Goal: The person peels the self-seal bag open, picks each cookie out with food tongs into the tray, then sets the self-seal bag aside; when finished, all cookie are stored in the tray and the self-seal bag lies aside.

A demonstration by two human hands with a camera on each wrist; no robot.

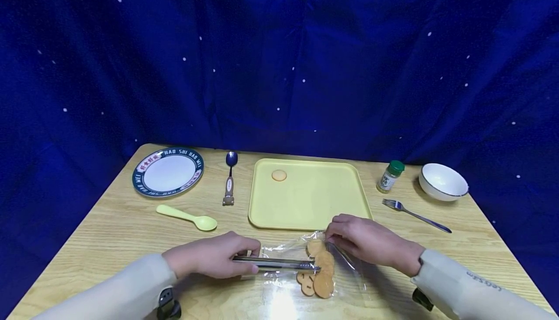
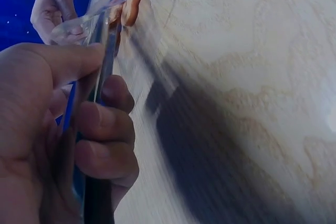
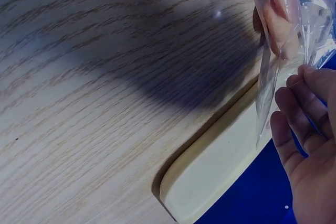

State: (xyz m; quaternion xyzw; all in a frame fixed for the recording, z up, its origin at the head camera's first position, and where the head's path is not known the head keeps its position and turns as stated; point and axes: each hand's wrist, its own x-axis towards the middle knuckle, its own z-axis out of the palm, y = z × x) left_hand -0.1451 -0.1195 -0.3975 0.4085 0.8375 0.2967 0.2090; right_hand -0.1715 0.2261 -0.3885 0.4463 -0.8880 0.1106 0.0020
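Note:
In the head view my left hand (image 1: 216,256) grips metal tongs (image 1: 279,264), its fingers curled round them in the left wrist view. The tong tips reach into a clear plastic bag (image 1: 284,249) and lie against round, golden cookies (image 1: 323,264). Beside the tips are smaller cookies with holes (image 1: 306,282). With thumb and fingertips my right hand (image 1: 371,240) pinches the bag's upper edge, near the front right of a yellow tray (image 1: 305,220). One round cookie (image 1: 279,175) lies on the tray at its back left.
To the left are a blue-rimmed plate (image 1: 168,195), a brown-handled spoon (image 1: 229,184) and a light green spoon (image 1: 188,216). On the right stand a green-capped shaker bottle (image 1: 388,178) and a white bowl (image 1: 443,182), with a fork (image 1: 415,215) in front. A blue curtain (image 1: 279,68) hangs behind.

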